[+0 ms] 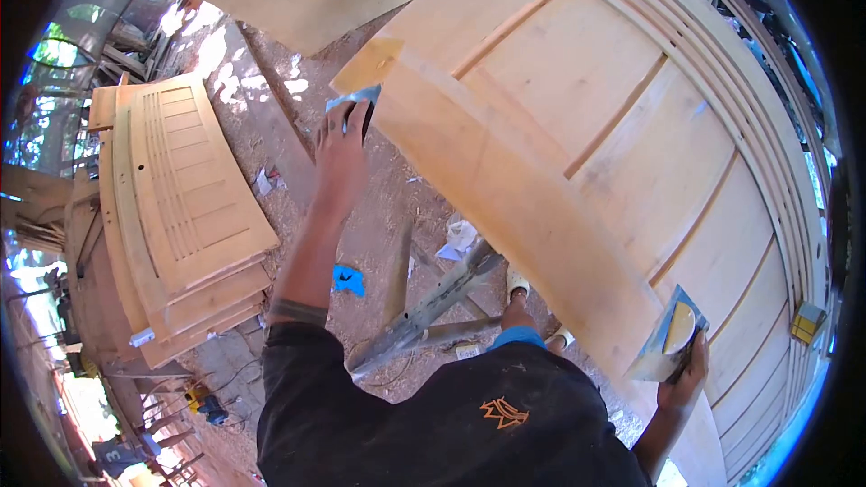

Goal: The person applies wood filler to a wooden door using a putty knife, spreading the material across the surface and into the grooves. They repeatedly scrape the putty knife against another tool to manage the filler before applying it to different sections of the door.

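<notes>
Wooden door (586,126) lies across the metal trestle (433,302); I see my left hand (341,140) pressing blue sandpaper (354,97) on its edge, my right hand (687,370) gripping a filler-smeared scraper pad (672,334).

A large pale wooden panelled door (577,126) lay flat on metal trestles. A blue-grey sanding sheet (354,99) pressed its far edge; a yellow-smeared filler sheet (672,334) rested on its near edge.
</notes>
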### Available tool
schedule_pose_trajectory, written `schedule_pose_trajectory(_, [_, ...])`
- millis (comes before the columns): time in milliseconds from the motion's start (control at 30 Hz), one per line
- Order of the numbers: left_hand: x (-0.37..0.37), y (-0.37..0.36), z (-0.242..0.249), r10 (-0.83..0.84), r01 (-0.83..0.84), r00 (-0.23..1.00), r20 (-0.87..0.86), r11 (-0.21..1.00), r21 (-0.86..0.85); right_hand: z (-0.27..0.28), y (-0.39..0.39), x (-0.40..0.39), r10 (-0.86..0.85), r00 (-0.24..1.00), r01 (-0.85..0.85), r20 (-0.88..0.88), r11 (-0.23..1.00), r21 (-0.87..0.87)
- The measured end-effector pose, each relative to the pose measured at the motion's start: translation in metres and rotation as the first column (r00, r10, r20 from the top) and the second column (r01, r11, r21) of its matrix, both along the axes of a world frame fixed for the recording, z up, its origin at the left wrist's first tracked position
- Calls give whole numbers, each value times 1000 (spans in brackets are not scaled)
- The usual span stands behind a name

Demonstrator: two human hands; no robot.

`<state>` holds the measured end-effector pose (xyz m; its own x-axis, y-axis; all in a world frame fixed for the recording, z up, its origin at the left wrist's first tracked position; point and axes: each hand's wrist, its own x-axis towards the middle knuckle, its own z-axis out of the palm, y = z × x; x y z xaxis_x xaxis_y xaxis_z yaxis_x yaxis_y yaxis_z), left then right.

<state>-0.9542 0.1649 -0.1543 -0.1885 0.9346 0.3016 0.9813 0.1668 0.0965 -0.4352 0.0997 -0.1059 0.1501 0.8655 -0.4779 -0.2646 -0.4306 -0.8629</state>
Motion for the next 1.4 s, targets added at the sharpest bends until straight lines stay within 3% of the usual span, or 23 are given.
schedule_pose_trajectory(67, [-1,8,0,-12,12,1000,-18,999,34,4,2,-2,117,992,-119,56,992,32])
schedule_pose_trajectory(133, [-5,17,-5,-40,42,998,-40,997,66,6,0,-7,54,998,-53,-16,998,31])
schedule_pose_trajectory(333, [-45,20,-35,115,-233,936,331,910,342,3,-17,8,-7,1000,7,-22,1000,16])
schedule_pose_trajectory(433, [-29,16,-45,41,-95,984,174,946,311,2,-18,11,-46,999,45,-28,999,-13])
schedule_pose_trajectory(533, [-16,16,-67,-257,203,965,53,857,473,-1,-15,9,-24,1000,24,-17,1000,-9])
schedule_pose_trajectory(700, [-52,1,-121,-93,54,992,85,924,378,-2,-7,-2,-9,1000,8,-25,1000,-26])
schedule_pose_trajectory(800, [-80,-34,-132,65,-68,991,118,998,18,-2,-11,1,-1,999,0,-37,1000,-28])
schedule_pose_trajectory(833, [-83,-44,-125,53,-54,997,58,998,13,-3,-11,1,-2,999,1,-49,1000,-18])
schedule_pose_trajectory(933, [-91,-35,-84,281,-323,908,310,942,91,5,-10,0,29,999,-29,-22,1000,6])
schedule_pose_trajectory(1000, [-114,-10,-55,142,-170,953,269,982,85,4,-10,3,25,999,-25,-47,1000,-8])
schedule_pose_trajectory(1067, [-113,24,-20,152,-118,955,256,982,-145,2,-12,5,32,998,-32,-48,999,1])
schedule_pose_trajectory(1167, [-90,68,20,258,-115,947,192,829,-547,0,-19,11,32,999,-32,-32,999,17])
schedule_pose_trajectory(1267, [-77,71,37,97,109,943,319,815,-568,2,-22,17,-1,998,1,-56,1000,9])
schedule_pose_trajectory(1400, [-31,57,67,288,128,831,476,733,-668,-6,-27,31,-30,994,32,-108,999,11])
